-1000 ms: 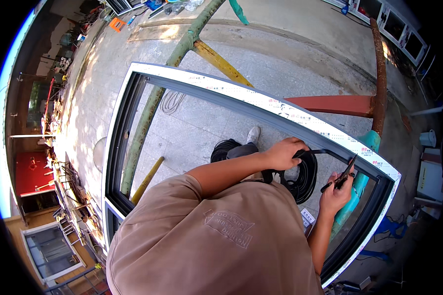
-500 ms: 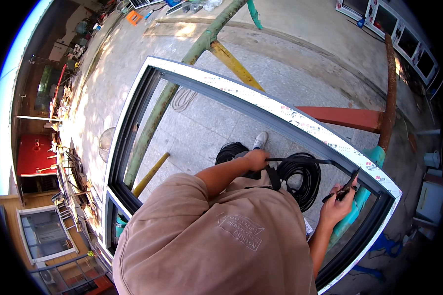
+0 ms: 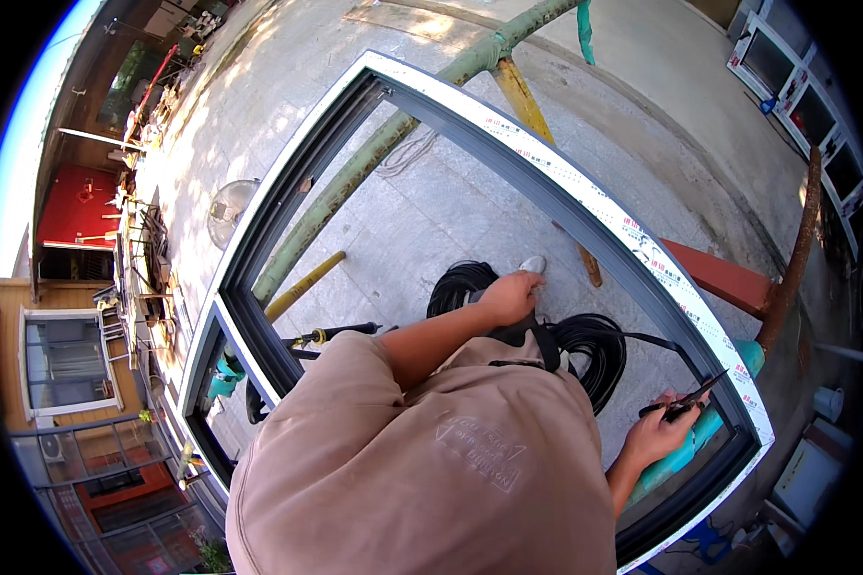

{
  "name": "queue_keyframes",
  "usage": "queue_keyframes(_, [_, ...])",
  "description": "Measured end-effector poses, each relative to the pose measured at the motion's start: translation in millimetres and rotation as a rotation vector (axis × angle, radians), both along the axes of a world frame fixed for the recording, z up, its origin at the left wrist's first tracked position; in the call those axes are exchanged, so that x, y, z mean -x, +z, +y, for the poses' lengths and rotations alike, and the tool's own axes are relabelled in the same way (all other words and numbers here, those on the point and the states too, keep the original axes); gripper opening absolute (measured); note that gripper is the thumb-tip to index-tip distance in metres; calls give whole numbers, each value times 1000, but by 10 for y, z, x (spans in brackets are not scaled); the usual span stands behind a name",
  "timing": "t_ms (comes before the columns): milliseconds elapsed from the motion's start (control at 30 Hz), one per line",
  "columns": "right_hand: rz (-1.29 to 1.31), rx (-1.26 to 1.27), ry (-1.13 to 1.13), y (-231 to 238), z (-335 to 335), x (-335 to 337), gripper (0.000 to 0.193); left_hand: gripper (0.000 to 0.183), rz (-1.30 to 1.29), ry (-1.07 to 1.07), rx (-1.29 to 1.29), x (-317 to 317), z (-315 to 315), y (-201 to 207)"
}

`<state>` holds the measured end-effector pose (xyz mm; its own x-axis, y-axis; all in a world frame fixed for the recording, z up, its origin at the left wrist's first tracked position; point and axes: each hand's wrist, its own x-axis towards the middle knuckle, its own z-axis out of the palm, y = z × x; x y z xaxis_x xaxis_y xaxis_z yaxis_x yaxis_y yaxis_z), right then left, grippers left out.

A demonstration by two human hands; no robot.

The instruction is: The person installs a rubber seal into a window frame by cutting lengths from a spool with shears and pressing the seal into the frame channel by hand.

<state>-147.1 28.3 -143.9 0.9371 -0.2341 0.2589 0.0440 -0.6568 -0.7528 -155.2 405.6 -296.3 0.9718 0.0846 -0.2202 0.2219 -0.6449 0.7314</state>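
My left hand (image 3: pixel 514 295) hovers over the opening of a large window frame (image 3: pixel 571 177), just left of a coil of black rubber strip (image 3: pixel 602 369). Its fingers are loosely bent and slightly apart, with no strip visible in them. From the coil, the strip's free length runs right to the frame's inner channel. In my right hand (image 3: pixel 657 439), at the frame's right corner, is a pair of black scissors (image 3: pixel 679 407), blades pointing up and right toward the frame. A second black coil (image 3: pixel 462 286) shows left of my left hand, partly covered by my forearm.
Beneath the frame are a green pipe (image 3: pixel 340 201), a yellow bar (image 3: pixel 523 101) and a red beam (image 3: pixel 719 276). A black-handled tool (image 3: pixel 331 335) lies at the left crossbar. A round fan (image 3: pixel 230 213) stands beyond the frame's left side. White-framed windows (image 3: pixel 796 105) lean at upper right.
My left hand has come away from the strip, which now hangs between coil and frame. My right hand with the scissors sits slightly lower in view. The whole view has turned.
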Motion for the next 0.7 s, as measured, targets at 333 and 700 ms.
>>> queue_keyframes(333, [32,98,-56,117,82,-17,53,44,-439,980,-681,601,1912,1928])
queue_keyframes(700, [66,68,-63,99,44,-18,54,63,-233,948,-933,836,2387,1855])
